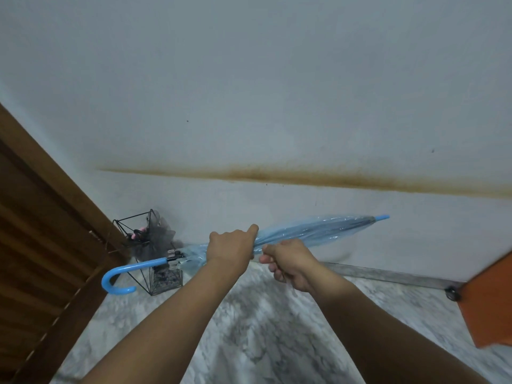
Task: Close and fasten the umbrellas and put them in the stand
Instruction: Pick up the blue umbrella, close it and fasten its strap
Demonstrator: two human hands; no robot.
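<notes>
Blue see-through umbrella [313, 231] is folded shut and held sideways in mid-air over the marble floor [249, 314], crook handle pointing left toward the door, tip pointing right along the wall. Only the one head view to go on. Left hand [231, 249] is wrapped round the gathered canopy near the middle, index finger stretched along the top. Right hand [288, 263] sits just beside it, fingers [273, 268] curled and pinching something small at the canopy, I'd guess the fastening strap, but it's too blurry to say for sure.

So progress-wise: this one looks closed, and the fastening is probably happening right now, not finished. The wire stand [146, 245] in the corner by the wooden door [41, 231] already has a dark umbrella [158, 234] in it. An orange umbrella [490, 303] pokes in at the right edge, looks open, so that one's likely still to do.
</notes>
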